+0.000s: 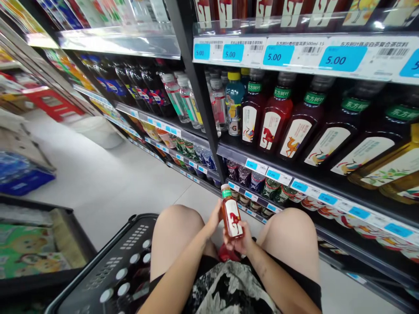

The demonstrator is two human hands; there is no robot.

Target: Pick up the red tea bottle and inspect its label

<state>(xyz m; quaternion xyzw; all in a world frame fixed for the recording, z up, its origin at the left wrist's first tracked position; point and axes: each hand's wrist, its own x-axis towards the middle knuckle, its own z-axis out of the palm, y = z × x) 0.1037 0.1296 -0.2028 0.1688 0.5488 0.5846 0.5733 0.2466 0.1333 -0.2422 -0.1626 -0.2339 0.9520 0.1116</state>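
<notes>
A small tea bottle with reddish-brown drink, a white label, a green neck band and a pale cap is held tilted between my knees. My right hand wraps round its lower part, thumb on the label. Along the bottle's left side lies my left hand, fingers partly hidden behind it, gripping it too. Beyond the bottle stands the drinks shelf, with dark tea bottles in a row under green neck bands.
A dark crate holding several white-capped bottles stands at my left. Black shelf post divides the shelving. Farther left are a blue pack, a red stool and a whitish tub on the pale floor.
</notes>
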